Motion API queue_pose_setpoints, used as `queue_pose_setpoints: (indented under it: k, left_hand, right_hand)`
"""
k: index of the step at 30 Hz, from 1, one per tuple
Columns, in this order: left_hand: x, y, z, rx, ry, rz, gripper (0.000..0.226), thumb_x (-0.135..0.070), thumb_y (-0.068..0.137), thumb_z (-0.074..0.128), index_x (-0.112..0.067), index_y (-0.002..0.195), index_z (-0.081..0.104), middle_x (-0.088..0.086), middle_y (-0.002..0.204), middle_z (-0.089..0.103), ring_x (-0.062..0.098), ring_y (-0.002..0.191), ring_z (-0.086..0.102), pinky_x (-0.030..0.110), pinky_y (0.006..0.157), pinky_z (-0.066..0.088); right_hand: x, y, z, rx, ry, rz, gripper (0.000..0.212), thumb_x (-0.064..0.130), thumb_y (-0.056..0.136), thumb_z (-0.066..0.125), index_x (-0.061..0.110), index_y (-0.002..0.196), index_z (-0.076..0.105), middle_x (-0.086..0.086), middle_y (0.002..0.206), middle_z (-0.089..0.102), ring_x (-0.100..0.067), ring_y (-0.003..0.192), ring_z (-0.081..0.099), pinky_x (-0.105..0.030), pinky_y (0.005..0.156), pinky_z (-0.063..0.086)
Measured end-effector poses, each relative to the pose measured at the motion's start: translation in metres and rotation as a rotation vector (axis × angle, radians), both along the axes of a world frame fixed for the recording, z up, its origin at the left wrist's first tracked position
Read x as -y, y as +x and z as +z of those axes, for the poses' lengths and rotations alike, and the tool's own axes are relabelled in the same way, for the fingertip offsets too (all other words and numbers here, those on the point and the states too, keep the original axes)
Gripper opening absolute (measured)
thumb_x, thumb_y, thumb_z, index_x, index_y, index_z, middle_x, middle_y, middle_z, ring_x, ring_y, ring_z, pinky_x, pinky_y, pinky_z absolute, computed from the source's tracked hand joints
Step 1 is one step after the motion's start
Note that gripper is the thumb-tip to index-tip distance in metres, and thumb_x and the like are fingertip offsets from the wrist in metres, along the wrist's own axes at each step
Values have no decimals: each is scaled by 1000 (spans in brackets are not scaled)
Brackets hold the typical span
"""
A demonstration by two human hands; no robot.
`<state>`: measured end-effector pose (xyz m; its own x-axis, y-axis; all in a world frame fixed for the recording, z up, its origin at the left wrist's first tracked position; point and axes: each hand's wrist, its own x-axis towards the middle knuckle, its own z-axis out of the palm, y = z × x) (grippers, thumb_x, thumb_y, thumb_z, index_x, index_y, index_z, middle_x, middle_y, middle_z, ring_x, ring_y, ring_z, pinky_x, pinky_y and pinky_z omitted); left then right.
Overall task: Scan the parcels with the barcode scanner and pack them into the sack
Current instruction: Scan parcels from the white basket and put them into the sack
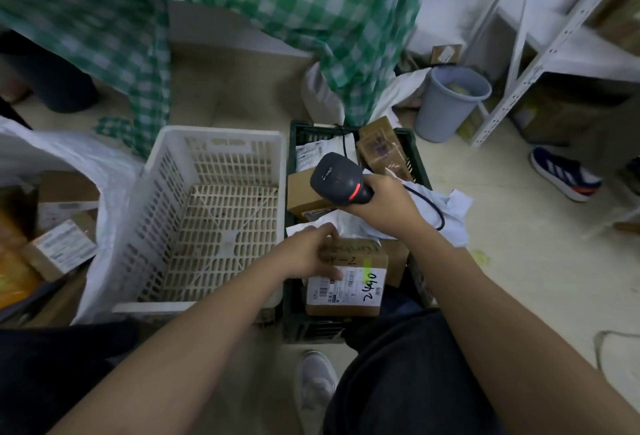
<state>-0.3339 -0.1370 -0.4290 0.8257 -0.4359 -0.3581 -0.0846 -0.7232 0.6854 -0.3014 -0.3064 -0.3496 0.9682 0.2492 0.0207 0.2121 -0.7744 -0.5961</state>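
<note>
Cardboard parcel (pixel 346 275), flat-topped and labelled, gripped by left hand (pixel 308 254).

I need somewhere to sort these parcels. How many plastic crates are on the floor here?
2. A white slatted plastic crate sits left of centre, with no parcels visible inside. A dark green plastic crate stands against its right side, holding the parcels. Others may be hidden.

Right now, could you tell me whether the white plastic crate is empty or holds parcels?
Empty: the white plastic crate shows only its bare slotted floor, with no parcels inside.
</note>
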Motion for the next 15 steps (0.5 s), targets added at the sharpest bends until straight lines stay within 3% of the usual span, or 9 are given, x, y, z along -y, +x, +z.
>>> queue_pose_setpoints:
  k: [4, 7, 11, 15]
  left_hand:
    - [-36, -11, 34, 3, -80, 166, 64, -50, 66, 82, -28, 116, 49, -7, 110, 58, 14, 97, 59, 36, 84, 52]
    - [-82, -20, 64, -14, -174, 352, 61, -46, 69, 82, -28, 118, 51, -6, 113, 57, 12, 95, 60, 29, 77, 50]
    - [-146, -34, 95, 22, -290, 603, 70, -59, 57, 84, -32, 113, 53, -2, 121, 57, 16, 104, 62, 41, 91, 53]
    - [-189, -48, 113, 71, -453, 842, 58, -42, 76, 77, -22, 121, 47, -2, 112, 57, 11, 95, 61, 32, 81, 55]
  right_hand:
    - [-14, -6, 8, 37, 129, -66, 26, 26, 77, 78, 5, 82, 63, -7, 73, 66, -19, 70, 60, -30, 59, 43]
    - [-40, -8, 20, 76, 235, -109, 20, 23, 78, 77, 12, 85, 62, 3, 72, 65, -17, 72, 60, -28, 57, 45]
    - [-85, -6, 41, 139, 376, -175, 22, 28, 78, 78, 13, 90, 65, -1, 80, 69, -17, 78, 61, -33, 66, 46]
    - [-130, -6, 50, 57, 609, -196, 22, 30, 79, 78, 20, 92, 63, 11, 77, 65, -3, 72, 58, -27, 64, 46]
